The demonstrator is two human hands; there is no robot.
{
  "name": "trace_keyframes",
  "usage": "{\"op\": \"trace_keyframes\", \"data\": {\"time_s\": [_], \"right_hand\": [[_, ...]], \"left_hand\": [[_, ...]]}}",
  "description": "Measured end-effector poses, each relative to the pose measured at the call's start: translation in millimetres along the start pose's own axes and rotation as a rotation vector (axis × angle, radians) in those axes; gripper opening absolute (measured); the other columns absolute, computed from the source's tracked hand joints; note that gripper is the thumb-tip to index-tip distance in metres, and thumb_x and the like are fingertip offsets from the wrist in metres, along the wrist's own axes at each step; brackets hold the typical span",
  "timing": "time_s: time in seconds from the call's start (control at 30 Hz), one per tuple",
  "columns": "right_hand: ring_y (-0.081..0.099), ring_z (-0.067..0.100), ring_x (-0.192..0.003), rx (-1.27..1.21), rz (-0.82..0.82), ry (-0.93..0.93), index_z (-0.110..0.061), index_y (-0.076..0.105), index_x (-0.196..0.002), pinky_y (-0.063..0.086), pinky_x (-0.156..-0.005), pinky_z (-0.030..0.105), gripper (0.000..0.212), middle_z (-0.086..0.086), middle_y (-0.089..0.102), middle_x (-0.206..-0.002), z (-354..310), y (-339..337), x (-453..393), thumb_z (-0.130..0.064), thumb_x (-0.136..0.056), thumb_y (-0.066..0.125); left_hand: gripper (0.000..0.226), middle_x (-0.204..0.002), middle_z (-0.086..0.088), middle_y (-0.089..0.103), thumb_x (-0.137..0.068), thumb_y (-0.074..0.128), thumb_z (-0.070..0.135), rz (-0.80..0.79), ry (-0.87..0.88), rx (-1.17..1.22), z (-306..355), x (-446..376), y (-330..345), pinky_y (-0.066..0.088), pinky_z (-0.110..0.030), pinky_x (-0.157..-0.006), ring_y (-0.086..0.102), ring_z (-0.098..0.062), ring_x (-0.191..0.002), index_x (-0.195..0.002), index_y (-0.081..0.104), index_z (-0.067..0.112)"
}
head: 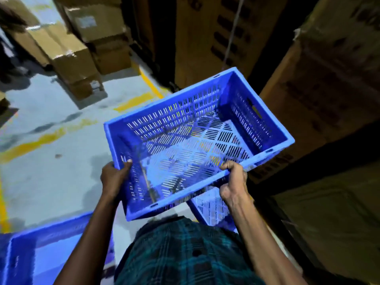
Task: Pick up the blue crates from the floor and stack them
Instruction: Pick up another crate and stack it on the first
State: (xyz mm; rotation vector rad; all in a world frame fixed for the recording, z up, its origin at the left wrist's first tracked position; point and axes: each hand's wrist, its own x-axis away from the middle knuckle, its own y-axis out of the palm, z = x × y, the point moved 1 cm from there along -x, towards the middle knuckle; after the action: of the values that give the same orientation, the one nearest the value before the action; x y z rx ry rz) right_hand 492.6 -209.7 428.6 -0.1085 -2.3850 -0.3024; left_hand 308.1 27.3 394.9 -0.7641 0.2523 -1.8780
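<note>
Empty blue crate point(197, 138), carried in the air and tilted. The left hand point(115, 175) grips its short end wall, the right hand point(233, 182) clenches the near long rim. Below the right hand lies a second crate point(211, 208); beneath the left forearm, a third crate point(37, 249). Likely risk: with the far corner unsupported, the tilted load may twist free or catch the cartons point(320, 95) beyond the right hand.

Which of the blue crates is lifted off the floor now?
The held crate, gripped by left hand and right hand; the others sit lower, at bottom left and beneath it.
</note>
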Motion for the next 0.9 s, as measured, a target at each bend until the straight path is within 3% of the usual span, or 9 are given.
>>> {"op": "trace_keyframes", "data": {"time_s": [0.1, 0.2, 0.33, 0.43, 0.57, 0.7, 0.73, 0.8, 0.9], "right_hand": [[0.041, 0.024, -0.047, -0.101, 0.07, 0.004, -0.016, 0.044, -0.051, 0.041, -0.061, 0.032, 0.023, 0.008, 0.043, -0.058, -2.8, 1.5, -12.3, -0.007, -0.033, 0.054], [0.053, 0.034, -0.077, -0.133, 0.054, 0.041, -0.016, 0.052, -0.055, 0.043, -0.071, 0.047, 0.042, 0.018, 0.055, -0.09, 9.5, -11.4, -44.5, -0.015, -0.014, 0.062], [0.052, 0.036, -0.068, -0.259, 0.075, 0.146, -0.014, 0.05, -0.058, 0.047, -0.079, 0.05, 0.022, 0.014, 0.058, -0.073, 3.1, -2.0, -10.9, -0.011, -0.036, 0.05], [0.05, 0.032, -0.057, -0.343, 0.177, 0.182, -0.014, 0.041, -0.063, 0.056, -0.065, 0.042, 0.014, 0.01, 0.051, -0.059, 14.4, -6.4, -7.9, -0.008, -0.05, 0.042], [0.047, 0.034, -0.069, -0.358, 0.261, 0.267, -0.014, 0.042, -0.082, 0.056, -0.058, 0.057, 0.033, 0.009, 0.044, -0.075, 34.1, -17.1, -6.5, -0.007, -0.05, 0.042], [0.058, 0.041, -0.108, -0.404, 0.289, 0.331, -0.006, 0.054, -0.124, 0.056, -0.07, 0.055, 0.067, 0.018, 0.062, -0.119, 57.7, -30.5, -5.7, -0.009, -0.057, 0.048], [0.059, 0.04, -0.113, -0.395, 0.325, 0.338, -0.007, 0.056, -0.129, 0.057, -0.071, 0.053, 0.069, 0.015, 0.062, -0.122, 57.4, -30.3, 0.9, -0.012, -0.06, 0.052], [0.061, 0.038, -0.099, -0.349, 0.435, 0.33, -0.007, 0.057, -0.116, 0.059, -0.061, 0.052, 0.042, 0.015, 0.057, -0.106, 52.1, -34.6, 12.8, -0.019, -0.076, 0.057], [0.053, 0.039, -0.103, -0.26, 0.543, 0.236, -0.013, 0.045, -0.117, 0.043, -0.095, 0.064, 0.028, 0.012, 0.047, -0.115, 48.9, -45.5, 24.1, -0.021, -0.091, 0.049]], "left_hand": [[0.037, -0.072, -0.014, 0.064, -0.088, 0.064, 0.041, -0.052, 0.077, 0.017, 19.0, -16.2, 9.1, 0.043, -0.034, -0.063, 0.067, -0.035, -0.076, -0.083, 0.066, 0.004], [0.044, -0.066, -0.014, 0.06, -0.092, 0.059, 0.041, -0.092, 0.18, 0.008, 48.9, -25.5, 11.8, 0.04, -0.03, -0.054, 0.054, -0.026, -0.058, -0.076, 0.061, 0.0], [0.044, -0.07, -0.017, 0.058, -0.085, 0.061, 0.047, -0.082, 0.386, 0.071, 88.9, -51.4, 23.5, 0.045, -0.039, -0.064, 0.056, -0.031, -0.066, -0.069, 0.057, 0.007], [0.041, -0.083, -0.023, 0.062, -0.078, 0.062, 0.054, -0.215, 0.423, 0.053, 112.0, -69.0, 43.0, 0.054, -0.052, -0.074, 0.062, -0.042, -0.08, -0.08, 0.059, 0.012], [0.026, -0.07, -0.008, 0.052, -0.087, 0.067, 0.032, -0.36, 0.452, 0.063, 154.5, -48.1, 50.6, 0.037, -0.032, -0.061, 0.05, -0.025, -0.064, -0.086, 0.056, 0.008], [0.03, -0.069, -0.008, 0.054, -0.083, 0.069, 0.036, -0.384, 0.516, 0.058, 164.7, -43.8, 60.7, 0.043, -0.038, -0.063, 0.053, -0.029, -0.065, -0.083, 0.053, 0.011], [0.031, -0.073, -0.011, 0.058, -0.082, 0.069, 0.038, -0.395, 0.541, 0.044, 166.3, -41.5, 61.4, 0.046, -0.04, -0.066, 0.057, -0.031, -0.068, -0.085, 0.053, 0.013], [0.035, -0.082, -0.016, 0.062, -0.077, 0.068, 0.046, -0.415, 0.61, 0.031, 166.1, -39.8, 64.7, 0.049, -0.042, -0.069, 0.06, -0.035, -0.074, -0.087, 0.051, 0.016], [0.042, -0.086, -0.018, 0.062, -0.067, 0.065, 0.054, -0.476, 0.694, 0.018, 174.8, -35.7, 61.5, 0.052, -0.045, -0.067, 0.061, -0.037, -0.077, -0.087, 0.045, 0.023]]}}
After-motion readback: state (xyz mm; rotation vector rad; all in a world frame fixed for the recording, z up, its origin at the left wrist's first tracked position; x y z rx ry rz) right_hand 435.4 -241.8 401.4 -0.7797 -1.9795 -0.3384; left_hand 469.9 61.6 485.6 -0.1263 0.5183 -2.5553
